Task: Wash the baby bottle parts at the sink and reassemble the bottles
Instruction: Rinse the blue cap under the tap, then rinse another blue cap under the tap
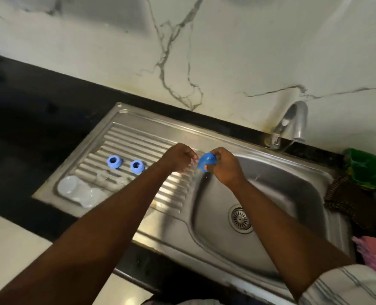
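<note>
My right hand (pixel 223 166) grips a blue bottle collar ring (pixel 206 160) over the left edge of the sink basin (pixel 292 172). My left hand (pixel 179 158) is close beside it, fingers curled on a small clear part (pixel 192 165) that is blurred, likely a teat. Two more blue collar rings (pixel 114 161) (pixel 136 166) stand on the ribbed drainboard (pixel 125 137). Clear bottles and caps (pixel 79 190) lie at the drainboard's front left corner, and clear teats (pixel 112 178) lie behind them.
A chrome tap (pixel 292 122) rises at the back right of the sink. The drain strainer (pixel 240 219) sits in the basin's floor. A green container (pixel 365 170), a dark cloth (pixel 347 201) and a pink cloth (pixel 374 252) lie to the right. A black counter (pixel 28 119) surrounds the sink.
</note>
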A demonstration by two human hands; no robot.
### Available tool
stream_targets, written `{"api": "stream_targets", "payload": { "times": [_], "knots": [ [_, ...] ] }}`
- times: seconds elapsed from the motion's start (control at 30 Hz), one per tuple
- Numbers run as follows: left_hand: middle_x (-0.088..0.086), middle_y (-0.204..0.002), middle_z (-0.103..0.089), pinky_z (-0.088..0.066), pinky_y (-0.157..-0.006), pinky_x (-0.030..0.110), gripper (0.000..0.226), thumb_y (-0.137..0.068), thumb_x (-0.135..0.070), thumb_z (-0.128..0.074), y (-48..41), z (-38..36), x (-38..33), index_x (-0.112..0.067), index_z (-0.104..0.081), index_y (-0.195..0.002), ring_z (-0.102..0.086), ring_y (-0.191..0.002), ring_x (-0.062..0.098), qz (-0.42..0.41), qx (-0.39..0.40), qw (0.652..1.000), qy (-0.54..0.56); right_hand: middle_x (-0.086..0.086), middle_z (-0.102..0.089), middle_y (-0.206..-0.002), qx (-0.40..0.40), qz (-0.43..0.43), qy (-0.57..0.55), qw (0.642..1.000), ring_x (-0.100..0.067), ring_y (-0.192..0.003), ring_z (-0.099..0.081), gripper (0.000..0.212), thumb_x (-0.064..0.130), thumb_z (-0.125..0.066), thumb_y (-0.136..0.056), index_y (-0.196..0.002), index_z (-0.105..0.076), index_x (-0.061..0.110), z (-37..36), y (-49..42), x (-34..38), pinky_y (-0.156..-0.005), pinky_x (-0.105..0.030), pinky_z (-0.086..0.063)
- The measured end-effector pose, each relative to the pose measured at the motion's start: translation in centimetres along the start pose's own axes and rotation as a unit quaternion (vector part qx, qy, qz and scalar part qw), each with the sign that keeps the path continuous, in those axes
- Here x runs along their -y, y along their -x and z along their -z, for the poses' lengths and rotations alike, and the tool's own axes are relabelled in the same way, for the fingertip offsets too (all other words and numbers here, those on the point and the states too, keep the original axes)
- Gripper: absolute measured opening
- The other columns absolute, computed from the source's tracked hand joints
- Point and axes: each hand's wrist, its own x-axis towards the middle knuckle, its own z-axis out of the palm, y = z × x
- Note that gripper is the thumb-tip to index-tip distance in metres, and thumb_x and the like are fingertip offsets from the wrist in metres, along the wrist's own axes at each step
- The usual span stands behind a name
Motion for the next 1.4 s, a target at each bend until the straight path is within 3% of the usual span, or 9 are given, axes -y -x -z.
{"api": "stream_targets", "payload": {
  "times": [0.17, 0.63, 0.77, 0.87, 0.97, 1.1, 1.17, 1.27, 1.4],
  "knots": [
    [0.01, -0.094, -0.072, -0.056, -0.059, 0.028, 0.029, -0.091, 0.004, -0.045, 0.3, 6.6, 3.0, -0.01, -0.07, -0.099, -0.07, -0.079, 0.028, 0.06, -0.051, 0.997, -0.014, -0.006, -0.061, -0.109, 0.047, 0.072, 0.121, 0.989, -0.02, -0.097, -0.061, 0.045, 0.008, -0.079, -0.076, -0.116, -0.062, 0.02, -4.9, -3.1, 2.7, -0.081, -0.024, -0.043],
    [0.016, -0.106, -0.074, -0.062, -0.078, 0.04, 0.025, -0.096, -0.002, -0.051, 1.0, 11.7, 6.6, -0.01, -0.071, -0.11, -0.074, -0.092, 0.031, 0.122, -0.079, 0.989, -0.026, -0.006, -0.059, -0.123, 0.099, 0.129, 0.208, 0.965, -0.024, -0.112, -0.061, 0.053, 0.009, -0.074, -0.083, -0.13, -0.056, 0.024, -12.7, -6.9, 5.2, -0.094, -0.034, -0.051],
    [0.021, -0.099, -0.074, -0.056, -0.057, 0.03, 0.023, -0.094, -0.007, -0.051, 0.4, 10.8, 5.4, -0.001, -0.07, -0.106, -0.075, -0.083, 0.033, 0.112, -0.059, 0.99, -0.058, -0.005, -0.057, -0.127, 0.079, 0.123, 0.186, 0.972, -0.021, -0.117, -0.058, 0.058, 0.005, -0.072, -0.084, -0.137, -0.053, 0.023, -11.0, -6.4, 5.0, -0.098, -0.033, -0.049],
    [0.022, -0.095, -0.074, -0.051, -0.052, 0.026, 0.023, -0.096, -0.009, -0.055, -0.4, 8.6, 3.5, 0.007, -0.069, -0.104, -0.069, -0.069, 0.031, 0.091, -0.025, 0.992, -0.08, -0.006, -0.061, -0.117, 0.054, 0.131, 0.158, 0.977, -0.019, -0.107, -0.059, 0.045, 0.005, -0.069, -0.086, -0.129, -0.06, 0.019, -7.7, -4.8, 3.6, -0.09, -0.023, -0.043],
    [0.016, -0.083, -0.072, -0.043, -0.042, 0.019, 0.026, -0.098, -0.015, -0.055, -1.5, 4.7, 1.6, 0.006, -0.07, -0.097, -0.061, -0.057, 0.024, 0.064, 0.013, 0.994, -0.093, -0.006, -0.07, -0.106, 0.042, 0.095, 0.124, 0.987, -0.017, -0.09, -0.064, 0.027, 0.006, -0.066, -0.088, -0.113, -0.071, 0.015, -3.4, -2.1, 0.3, -0.086, -0.028, -0.049],
    [0.018, -0.09, -0.074, -0.041, -0.042, 0.018, 0.031, -0.098, -0.024, -0.057, -2.5, -1.5, 0.3, 0.004, -0.071, -0.095, -0.062, -0.064, 0.026, 0.028, 0.081, 0.99, -0.11, -0.004, -0.075, -0.085, 0.108, 0.043, 0.149, 0.982, 0.004, -0.056, -0.06, 0.021, 0.0, -0.059, -0.09, -0.092, -0.075, 0.013, 2.3, 1.6, -5.1, -0.066, -0.021, -0.049],
    [0.014, -0.081, -0.072, -0.039, -0.04, 0.017, 0.026, -0.098, -0.022, -0.058, -2.6, -5.1, 0.2, 0.001, -0.07, -0.096, -0.059, -0.057, 0.022, 0.014, 0.127, 0.986, -0.105, -0.005, -0.075, -0.086, 0.125, 0.012, 0.177, 0.976, 0.005, -0.061, -0.061, 0.02, -0.002, -0.061, -0.086, -0.09, -0.076, 0.01, 4.9, 3.9, -8.5, -0.067, -0.015, -0.044],
    [0.006, -0.083, -0.069, -0.038, -0.039, 0.014, 0.012, -0.099, -0.017, -0.056, -2.5, -9.1, 0.2, -0.012, -0.067, -0.096, -0.057, -0.055, 0.014, 0.001, 0.188, 0.976, -0.107, -0.008, -0.075, -0.096, 0.103, -0.021, 0.245, 0.964, -0.018, -0.089, -0.067, 0.016, 0.001, -0.067, -0.082, -0.091, -0.078, 0.008, 7.8, 5.9, -13.6, -0.081, -0.027, -0.044],
    [0.004, -0.093, -0.07, -0.041, -0.048, 0.018, 0.008, -0.099, -0.02, -0.057, -2.3, -13.8, 0.2, -0.018, -0.065, -0.1, -0.061, -0.06, 0.012, 0.005, 0.243, 0.963, -0.117, -0.013, -0.069, -0.119, 0.173, -0.118, 0.377, 0.902, -0.031, -0.112, -0.062, 0.023, 0.011, -0.062, -0.088, -0.106, -0.075, 0.009, 10.1, 6.4, -21.2, -0.093, -0.034, -0.046]
  ]
}}
